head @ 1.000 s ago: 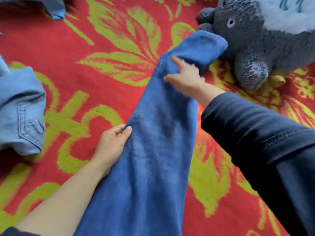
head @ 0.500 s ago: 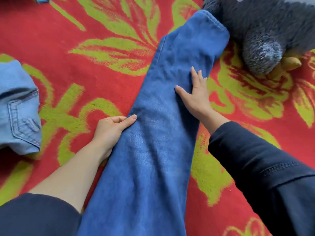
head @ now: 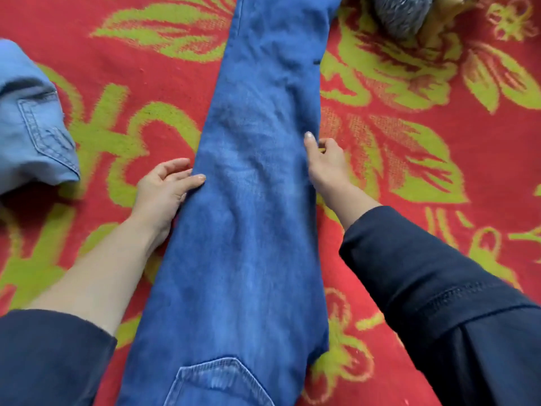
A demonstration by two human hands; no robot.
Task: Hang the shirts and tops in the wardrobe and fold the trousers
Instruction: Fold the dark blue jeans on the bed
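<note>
Right hand (head: 326, 168) slid off leg top to right edge. Dark blue denim jeans (head: 248, 230) flat on red-green floral rug (head: 152, 74), pocket nearest, leg running far. Left hand (head: 162, 190) at left edge: thumb on denim, fingers loose, grasping nothing. Right thumb on edge, grip unclear. Light blue denim garment (head: 32, 127) left; grey plush toy (head: 401, 13) far right.

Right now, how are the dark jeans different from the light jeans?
The dark jeans are deep blue; the light jeans are pale. The dark jeans lie stretched flat; the light jeans sit bunched. The left hand and right hand touch the dark jeans, not the light jeans. Both are denim with pockets.
</note>
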